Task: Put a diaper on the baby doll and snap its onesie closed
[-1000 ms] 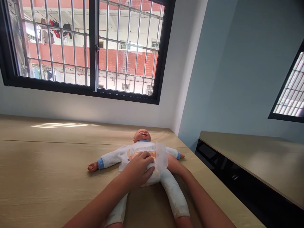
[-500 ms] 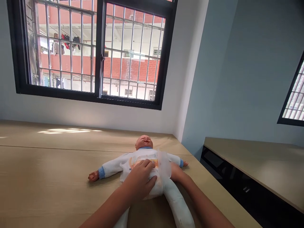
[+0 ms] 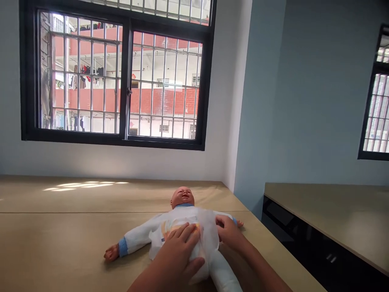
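Observation:
A baby doll (image 3: 182, 197) in a white suit with blue cuffs and collar lies on its back, arms spread, head towards the window. Around its middle is a white diaper (image 3: 209, 227) with an orange printed front. My left hand (image 3: 184, 245) lies flat on the diaper's front, fingers extended and holding nothing. At the right side of the doll's waist, my right hand (image 3: 228, 232) has its fingers curled at the edge of the diaper's pale side wing. Its fingertips are partly hidden by that wing.
The doll rests on a light wooden tabletop (image 3: 73, 239) with a seam across it. Behind stands a wall with a barred, black-framed window (image 3: 126, 89). To the right, past a gap, is another wooden table (image 3: 328, 207) with a dark front.
My right hand has come up from beside the doll's hip, where it was mostly hidden, to the diaper's side wing. My left hand stays on the front, its fingers flatter. The view has tilted up.

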{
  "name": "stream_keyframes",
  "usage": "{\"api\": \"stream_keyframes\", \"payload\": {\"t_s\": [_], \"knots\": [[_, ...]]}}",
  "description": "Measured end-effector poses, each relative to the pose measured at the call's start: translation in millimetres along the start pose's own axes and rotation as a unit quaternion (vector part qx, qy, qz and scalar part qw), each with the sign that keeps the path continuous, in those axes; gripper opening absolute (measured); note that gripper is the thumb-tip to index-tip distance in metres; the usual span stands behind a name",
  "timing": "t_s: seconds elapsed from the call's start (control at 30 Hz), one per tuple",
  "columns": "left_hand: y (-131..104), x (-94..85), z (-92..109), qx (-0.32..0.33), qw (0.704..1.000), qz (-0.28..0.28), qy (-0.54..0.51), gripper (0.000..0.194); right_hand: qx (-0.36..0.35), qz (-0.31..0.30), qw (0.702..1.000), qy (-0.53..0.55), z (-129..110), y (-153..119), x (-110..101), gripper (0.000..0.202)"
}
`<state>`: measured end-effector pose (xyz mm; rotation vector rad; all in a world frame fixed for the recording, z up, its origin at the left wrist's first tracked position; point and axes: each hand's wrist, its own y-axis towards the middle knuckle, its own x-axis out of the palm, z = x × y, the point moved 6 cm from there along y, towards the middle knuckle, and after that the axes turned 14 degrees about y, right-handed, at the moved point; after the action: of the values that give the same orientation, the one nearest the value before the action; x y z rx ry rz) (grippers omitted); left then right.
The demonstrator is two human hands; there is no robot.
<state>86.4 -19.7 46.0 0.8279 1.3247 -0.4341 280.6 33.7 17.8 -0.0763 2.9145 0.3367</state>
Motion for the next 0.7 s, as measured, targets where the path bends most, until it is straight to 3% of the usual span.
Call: {"api": "stream_keyframes", "payload": {"t_s": [0.1,0.2,0.37,0.47,0.6,0.7], "knots": [[1.6,2.8,-0.2,0.001,1.000,0.017,-0.013,0.062,0.032,-0.114,0.988,0.100,-22.3,-11.0,8.6,0.044],[2.5,3.7,-4.5,-0.020,0.999,0.040,-0.028,0.056,0.035,-0.226,0.969,0.092,-32.5,-24.7,24.8,0.049],[-0.9,-4.9,-41.0,-0.144,0.979,0.122,-0.084,0.050,0.027,-0.174,0.977,0.120,-33.3,-29.0,32.8,0.035],[-4.2,-5.8,-72.6,-0.213,0.951,0.144,-0.170,0.048,0.019,-0.204,0.962,0.182,-42.6,-34.1,38.2,0.035],[-1.2,-4.2,-96.2,-0.208,0.913,0.151,-0.317,0.048,0.039,-0.248,0.949,0.191,-47.7,-41.5,43.5,0.038],[0.0,-5.3,-98.2,-0.205,0.856,0.143,-0.452,0.042,0.056,-0.300,0.940,0.150,-45.9,-48.1,50.2,0.042]]}}
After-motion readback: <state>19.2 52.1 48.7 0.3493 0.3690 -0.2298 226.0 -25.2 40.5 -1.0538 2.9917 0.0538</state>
